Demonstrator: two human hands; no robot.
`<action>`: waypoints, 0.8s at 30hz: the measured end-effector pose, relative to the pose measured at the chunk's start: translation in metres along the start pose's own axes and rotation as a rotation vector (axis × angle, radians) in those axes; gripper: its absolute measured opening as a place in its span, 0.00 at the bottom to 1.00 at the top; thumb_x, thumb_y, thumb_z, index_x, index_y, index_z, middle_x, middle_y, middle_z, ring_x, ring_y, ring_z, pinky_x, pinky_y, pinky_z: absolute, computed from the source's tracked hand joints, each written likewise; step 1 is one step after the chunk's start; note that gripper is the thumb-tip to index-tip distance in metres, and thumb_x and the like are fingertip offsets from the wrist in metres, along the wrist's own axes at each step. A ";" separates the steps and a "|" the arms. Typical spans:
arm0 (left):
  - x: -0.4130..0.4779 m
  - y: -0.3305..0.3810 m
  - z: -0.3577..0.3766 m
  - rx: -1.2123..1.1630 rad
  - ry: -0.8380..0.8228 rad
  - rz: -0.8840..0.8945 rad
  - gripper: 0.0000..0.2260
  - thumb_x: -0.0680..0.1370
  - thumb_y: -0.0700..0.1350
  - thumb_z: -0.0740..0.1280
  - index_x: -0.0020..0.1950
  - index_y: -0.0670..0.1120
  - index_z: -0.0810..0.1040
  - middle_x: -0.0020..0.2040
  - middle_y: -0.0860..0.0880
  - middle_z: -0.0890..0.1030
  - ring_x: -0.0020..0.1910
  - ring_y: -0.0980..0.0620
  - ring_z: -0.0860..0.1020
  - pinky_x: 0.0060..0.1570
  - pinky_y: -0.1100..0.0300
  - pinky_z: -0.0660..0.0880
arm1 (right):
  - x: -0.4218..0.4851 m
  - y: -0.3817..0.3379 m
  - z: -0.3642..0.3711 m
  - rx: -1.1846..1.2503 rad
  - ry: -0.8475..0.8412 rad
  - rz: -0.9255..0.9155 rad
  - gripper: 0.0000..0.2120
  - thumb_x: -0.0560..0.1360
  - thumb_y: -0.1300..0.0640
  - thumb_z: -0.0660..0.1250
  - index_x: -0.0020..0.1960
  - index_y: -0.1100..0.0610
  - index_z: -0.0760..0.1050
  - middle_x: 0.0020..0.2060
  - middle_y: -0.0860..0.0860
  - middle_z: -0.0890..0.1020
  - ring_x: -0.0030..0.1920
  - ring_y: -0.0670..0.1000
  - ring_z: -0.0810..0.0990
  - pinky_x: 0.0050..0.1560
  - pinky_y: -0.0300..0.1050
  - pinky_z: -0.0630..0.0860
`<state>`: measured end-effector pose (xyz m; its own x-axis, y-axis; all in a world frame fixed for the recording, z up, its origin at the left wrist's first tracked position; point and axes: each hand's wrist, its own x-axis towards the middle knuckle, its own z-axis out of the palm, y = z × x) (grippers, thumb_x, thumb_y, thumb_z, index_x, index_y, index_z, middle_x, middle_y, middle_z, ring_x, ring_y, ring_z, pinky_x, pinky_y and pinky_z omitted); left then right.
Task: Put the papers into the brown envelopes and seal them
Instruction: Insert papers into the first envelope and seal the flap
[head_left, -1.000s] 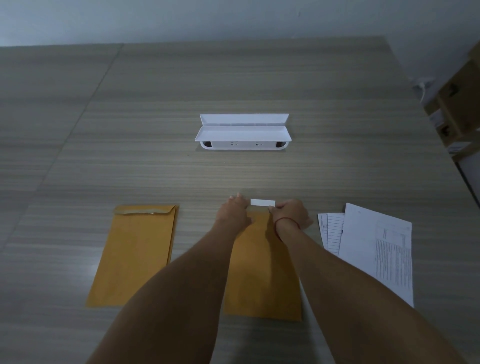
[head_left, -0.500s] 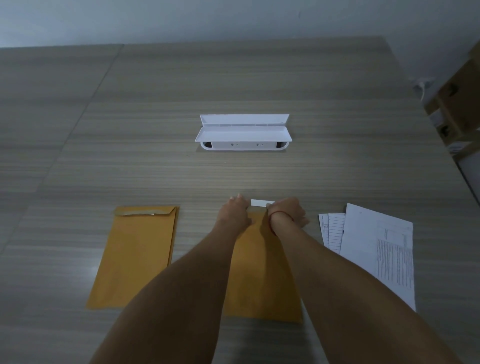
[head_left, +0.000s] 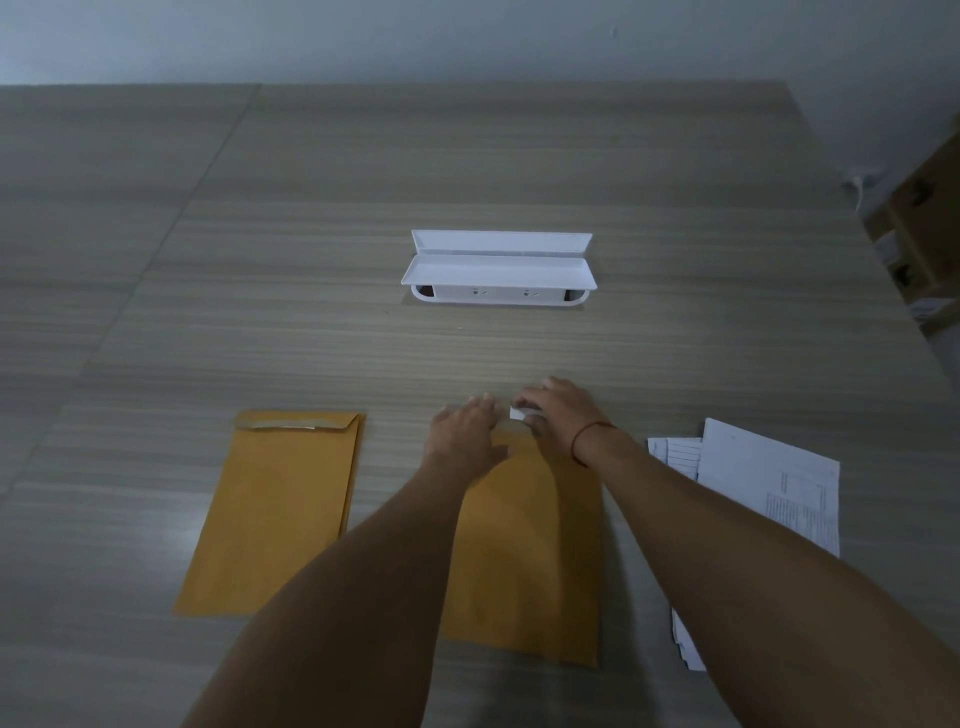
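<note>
A brown envelope (head_left: 524, 551) lies in front of me on the table, its top end under both hands. My left hand (head_left: 465, 431) rests flat on its upper left part, fingers straight. My right hand (head_left: 558, 410) pinches a small white strip (head_left: 519, 413) at the envelope's top edge. A second brown envelope (head_left: 275, 509) lies to the left with its flap folded down. White printed papers (head_left: 763, 488) lie to the right of my right forearm.
An open white plastic case (head_left: 498, 270) stands further back at the table's middle. Cardboard boxes (head_left: 924, 234) stand off the table's right edge. A wall runs behind the wood-grain table (head_left: 208, 260).
The white strip has shortened and my right hand has come up and a little right, curling over it. My left hand stays pressed on the envelope.
</note>
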<state>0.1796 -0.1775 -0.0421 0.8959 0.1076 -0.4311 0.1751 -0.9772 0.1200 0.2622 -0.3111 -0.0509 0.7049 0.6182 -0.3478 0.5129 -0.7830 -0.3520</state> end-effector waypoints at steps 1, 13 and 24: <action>0.001 0.000 0.002 -0.001 -0.005 0.001 0.30 0.79 0.57 0.61 0.78 0.50 0.55 0.79 0.51 0.53 0.78 0.49 0.56 0.74 0.51 0.57 | 0.001 0.000 -0.002 -0.013 -0.018 -0.011 0.15 0.80 0.54 0.61 0.66 0.50 0.73 0.62 0.54 0.73 0.63 0.56 0.71 0.61 0.48 0.66; 0.004 -0.004 0.009 -0.127 -0.004 -0.018 0.32 0.79 0.56 0.63 0.79 0.50 0.53 0.80 0.52 0.52 0.78 0.50 0.54 0.72 0.51 0.60 | 0.016 -0.007 -0.002 -0.014 -0.030 -0.016 0.07 0.79 0.53 0.63 0.56 0.51 0.74 0.57 0.53 0.75 0.59 0.57 0.74 0.59 0.51 0.65; 0.013 -0.006 0.017 -0.154 -0.029 -0.065 0.36 0.77 0.57 0.66 0.79 0.50 0.53 0.79 0.50 0.55 0.78 0.49 0.56 0.72 0.50 0.63 | 0.016 -0.008 0.000 -0.032 -0.012 -0.024 0.08 0.79 0.54 0.62 0.57 0.51 0.73 0.58 0.53 0.76 0.59 0.56 0.74 0.60 0.51 0.65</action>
<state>0.1828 -0.1732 -0.0634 0.8690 0.1621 -0.4674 0.2947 -0.9285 0.2259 0.2702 -0.2951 -0.0536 0.6866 0.6374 -0.3499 0.5453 -0.7697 -0.3321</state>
